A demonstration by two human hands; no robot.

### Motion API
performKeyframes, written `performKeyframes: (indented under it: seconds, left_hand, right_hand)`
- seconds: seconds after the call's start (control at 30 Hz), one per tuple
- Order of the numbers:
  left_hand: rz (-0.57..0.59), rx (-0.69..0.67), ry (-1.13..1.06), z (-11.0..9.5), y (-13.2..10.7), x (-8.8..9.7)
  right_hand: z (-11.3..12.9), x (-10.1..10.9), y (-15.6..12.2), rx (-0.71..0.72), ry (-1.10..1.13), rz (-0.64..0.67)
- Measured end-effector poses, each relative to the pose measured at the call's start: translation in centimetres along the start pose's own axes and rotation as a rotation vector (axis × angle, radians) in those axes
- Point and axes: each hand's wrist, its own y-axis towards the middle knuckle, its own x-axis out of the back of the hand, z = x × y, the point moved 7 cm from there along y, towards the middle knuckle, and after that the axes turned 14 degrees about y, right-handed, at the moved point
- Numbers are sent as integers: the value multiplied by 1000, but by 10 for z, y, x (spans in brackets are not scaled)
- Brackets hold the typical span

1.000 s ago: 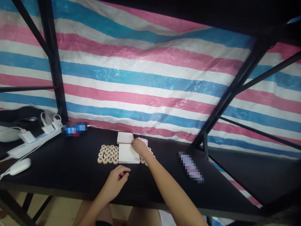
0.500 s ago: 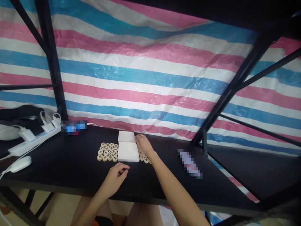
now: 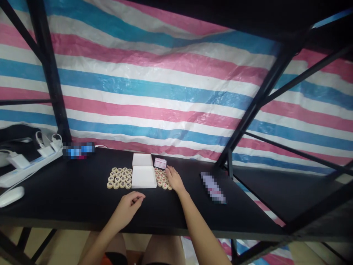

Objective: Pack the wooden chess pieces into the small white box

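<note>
Right hand [image 3: 173, 179] off two white boxes [image 3: 143, 177]

The left patch [image 3: 78, 151] and right patch [image 3: 213, 187] on the counter [image 3: 68, 200] are blurred; marks on the pieces [image 3: 120, 177] are too small to read.

Softly, evenly lit; brightest on the striped tarp [image 3: 165, 73], with faint sheen along its creases. Dim on the black table [image 3: 68, 198]. Bowed at the edges, slightly soft, pixelated in three patches.

Makeshift workspace: striped tarp [image 3: 165, 73] behind black desk [image 3: 82, 198].
</note>
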Motion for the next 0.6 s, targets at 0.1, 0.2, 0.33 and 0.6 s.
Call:
performKeyframes:
  seconds: [0.1, 0.2, 0.33, 0.6]
  left_hand:
    - [18, 1, -2, 1, 0, -2]
    - [24, -1, 2, 0, 0, -2]
    - [30, 6, 14, -2, 0, 0]
    - [26, 16, -28, -3, 0, 0]
  right_hand:
    - [7, -2, -1, -5, 37, 39]
    - [14, -5, -3, 1, 70, 65]
    - [24, -10, -5, 39, 99, 88]
    - [24, -2, -6, 36, 155, 41]
